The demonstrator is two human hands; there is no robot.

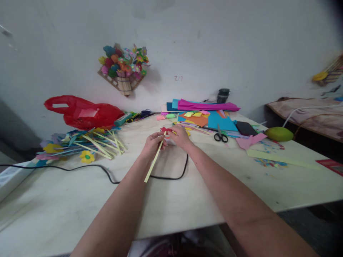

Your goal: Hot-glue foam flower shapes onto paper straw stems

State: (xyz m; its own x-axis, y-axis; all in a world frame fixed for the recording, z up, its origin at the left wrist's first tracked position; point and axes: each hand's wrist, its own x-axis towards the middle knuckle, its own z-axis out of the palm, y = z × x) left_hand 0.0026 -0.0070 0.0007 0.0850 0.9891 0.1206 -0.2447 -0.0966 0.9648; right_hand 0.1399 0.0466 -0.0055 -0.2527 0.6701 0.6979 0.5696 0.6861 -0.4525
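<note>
Honestly, both hands' fingers pinch that paper flower [165, 130] on its stem mid-surface [166, 200]; squeezing harder could crumple its red petals

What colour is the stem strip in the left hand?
Pale yellow-green; the stem strip in the left hand shows in the head view.

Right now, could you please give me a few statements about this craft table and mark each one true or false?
1. Both hands, the left hand and the right hand, hold a pale yellow paper stem with a red flower at its top. True.
2. The scissors lie left of the hands. False: they lie to the right.
3. A red plastic bag sits at the back left of the table. True.
4. The black cable hangs on the wall. False: it lies across the table.
</note>
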